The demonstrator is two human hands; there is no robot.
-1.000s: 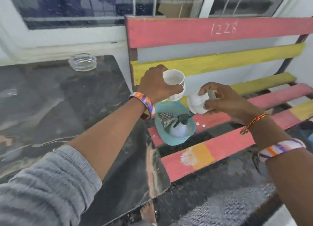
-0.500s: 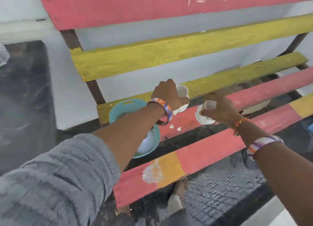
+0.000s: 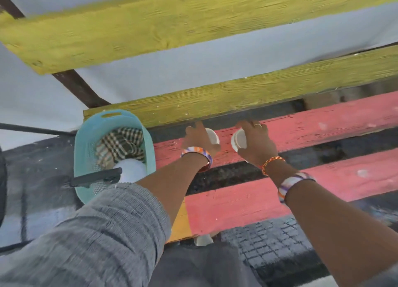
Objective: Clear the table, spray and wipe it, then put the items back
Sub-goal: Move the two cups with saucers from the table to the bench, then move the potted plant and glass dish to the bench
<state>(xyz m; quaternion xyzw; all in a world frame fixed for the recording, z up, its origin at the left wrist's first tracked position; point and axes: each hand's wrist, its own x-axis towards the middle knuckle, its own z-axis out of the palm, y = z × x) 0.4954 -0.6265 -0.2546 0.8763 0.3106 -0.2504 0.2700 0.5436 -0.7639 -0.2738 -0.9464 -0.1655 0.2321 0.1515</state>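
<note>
My left hand grips a small white cup and holds it low over the middle red slat of the bench. My right hand grips a second white cup just to its right, also down at the slat. Whether the cups touch the wood I cannot tell. A teal plastic basket stands on the bench's left end. It holds a checked cloth and a white spray bottle with a dark trigger.
The bench has yellow slats behind the red ones, with dark gaps between. A grey wall lies beyond. Dark tiled floor shows below the front slat. The dark table's edge barely shows at the far left.
Both hands have carried the cups from near the table over to the bench and lowered them onto the red slat. My view has swung right and down, off the table.
</note>
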